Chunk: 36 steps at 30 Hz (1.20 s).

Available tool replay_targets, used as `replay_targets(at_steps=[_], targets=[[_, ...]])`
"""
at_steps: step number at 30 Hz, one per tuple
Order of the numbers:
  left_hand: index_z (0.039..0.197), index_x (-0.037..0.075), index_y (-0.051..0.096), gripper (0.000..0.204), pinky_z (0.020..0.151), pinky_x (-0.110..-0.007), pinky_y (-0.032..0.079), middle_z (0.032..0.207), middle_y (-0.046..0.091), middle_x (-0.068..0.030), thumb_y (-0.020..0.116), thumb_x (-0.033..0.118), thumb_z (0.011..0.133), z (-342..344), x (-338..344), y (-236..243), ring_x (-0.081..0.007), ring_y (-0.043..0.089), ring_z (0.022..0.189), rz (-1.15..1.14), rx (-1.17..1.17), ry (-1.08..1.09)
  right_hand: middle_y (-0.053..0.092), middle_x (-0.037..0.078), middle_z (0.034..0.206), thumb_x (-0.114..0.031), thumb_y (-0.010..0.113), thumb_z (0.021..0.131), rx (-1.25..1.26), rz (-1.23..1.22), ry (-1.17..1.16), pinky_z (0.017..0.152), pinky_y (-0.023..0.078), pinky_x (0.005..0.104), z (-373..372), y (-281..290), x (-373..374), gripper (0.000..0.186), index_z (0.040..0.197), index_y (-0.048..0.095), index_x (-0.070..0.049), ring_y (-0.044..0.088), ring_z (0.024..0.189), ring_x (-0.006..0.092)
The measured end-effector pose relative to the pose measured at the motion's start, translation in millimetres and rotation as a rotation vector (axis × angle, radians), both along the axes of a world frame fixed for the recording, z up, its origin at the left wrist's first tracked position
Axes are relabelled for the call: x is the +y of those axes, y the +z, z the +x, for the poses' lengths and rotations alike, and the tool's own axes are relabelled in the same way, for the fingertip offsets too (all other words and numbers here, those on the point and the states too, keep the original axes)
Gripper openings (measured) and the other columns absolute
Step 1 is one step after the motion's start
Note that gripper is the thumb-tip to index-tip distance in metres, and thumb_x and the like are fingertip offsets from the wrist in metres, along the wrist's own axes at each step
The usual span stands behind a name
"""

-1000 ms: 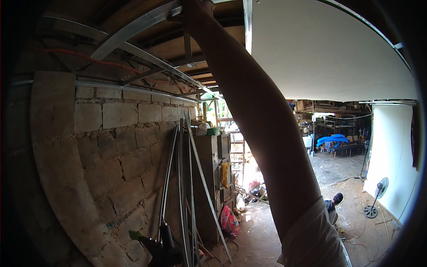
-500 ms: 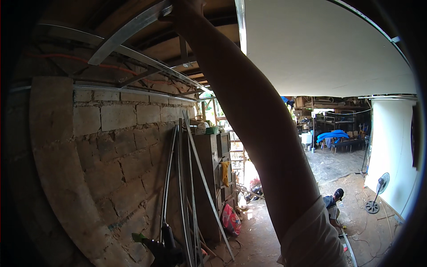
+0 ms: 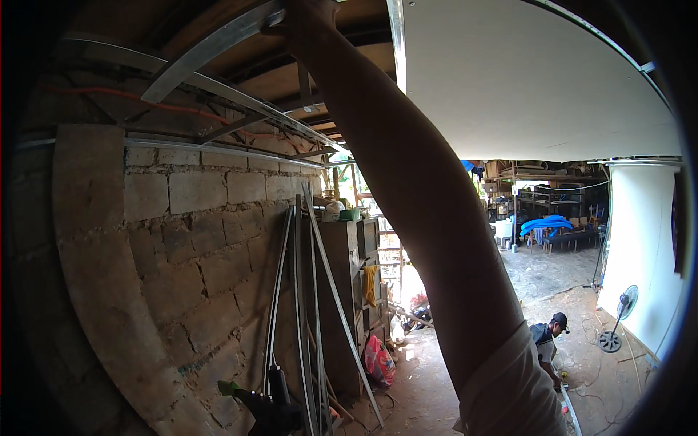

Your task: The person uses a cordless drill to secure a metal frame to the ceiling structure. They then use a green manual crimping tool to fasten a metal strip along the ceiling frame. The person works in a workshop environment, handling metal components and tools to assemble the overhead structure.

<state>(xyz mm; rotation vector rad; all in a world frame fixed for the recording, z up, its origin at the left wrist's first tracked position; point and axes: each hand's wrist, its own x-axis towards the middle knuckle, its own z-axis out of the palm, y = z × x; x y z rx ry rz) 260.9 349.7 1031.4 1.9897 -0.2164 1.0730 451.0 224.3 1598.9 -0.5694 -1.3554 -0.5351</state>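
Note:
My right arm rises from the lower right, and my right hand [image 3: 309, 16] is at the top edge, partly cut off. Its fingers are closed on the near end of a flat silver metal channel [image 3: 211, 52]. From there the channel slants down to the left, its far end in front of a metal ceiling rail [image 3: 240, 98]. To the right of the hand hangs a large pale ceiling board [image 3: 538, 80] with a metal edge strip [image 3: 397, 43]. My left hand is out of view. A dark power drill with a green part [image 3: 276, 400] shows at the bottom, its grip hidden.
Long metal profiles [image 3: 297, 312] lean against the block wall [image 3: 196, 254] beside a cabinet [image 3: 338, 291]. A red bag [image 3: 379, 361] sits on the floor. At lower right a person [image 3: 547, 345] crouches over a metal profile [image 3: 571, 413], near a standing fan [image 3: 618, 320].
The view has shifted slightly. My right hand keeps its hold on the metal channel. The crouching person has raised their head a little and moved an arm over the profile on the floor.

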Motion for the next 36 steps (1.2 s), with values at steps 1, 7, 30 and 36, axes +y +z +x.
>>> replay_targets(at_steps=[1, 7, 30, 36], targets=[[0.126, -0.002, 0.06, 0.031, 0.08, -0.027, 0.047, 0.106, 0.069, -0.0098, 0.059, 0.007, 0.096, 1, 2, 0, -0.0168, 0.062, 0.088, 0.02, -0.012, 0.015, 0.042, 0.016, 0.128, -0.028, 0.079, 0.083, 0.015, 0.036, -0.032, 0.074, 0.059, 0.0459, 1, -6, 2, 0.071, 0.129, 0.03, -0.005, 0.052, 0.105, 0.0302], [0.128, 0.0, 0.059, 0.033, 0.062, -0.023, 0.038, 0.099, 0.069, -0.0067, 0.059, 0.013, 0.097, 2, 5, 13, -0.0113, 0.045, 0.067, 0.017, -0.043, -0.064, 0.06, 0.015, 0.096, -0.021, 0.08, 0.08, -0.096, 0.196, -0.429, 0.069, 0.054, 0.0317, 61, -63, 28, 0.06, 0.115, 0.039, 0.005, 0.063, 0.081, 0.0202], [0.138, -0.001, 0.047, 0.055, 0.057, -0.033, 0.055, 0.087, 0.071, -0.0144, 0.068, 0.017, 0.091, 42, 1, 51, -0.0249, 0.072, 0.067, 0.154, 0.095, -0.006, 0.07, 0.016, 0.079, -0.015, 0.082, 0.071, 0.248, -0.833, -0.773, 0.064, 0.054, 0.0389, 64, -529, -44, 0.058, 0.108, 0.038, -0.006, 0.072, 0.077, 0.0325], [0.139, 0.001, 0.047, 0.053, 0.053, -0.03, 0.053, 0.072, 0.067, -0.0081, 0.067, 0.017, 0.092, 46, -6, 53, -0.0171, 0.068, 0.058, 0.091, 0.193, -0.031, 0.07, 0.015, 0.078, -0.017, 0.083, 0.069, 0.24, -0.847, -0.776, 0.064, 0.053, 0.0398, 62, -527, -55, 0.058, 0.108, 0.04, -0.006, 0.071, 0.076, 0.0338]])
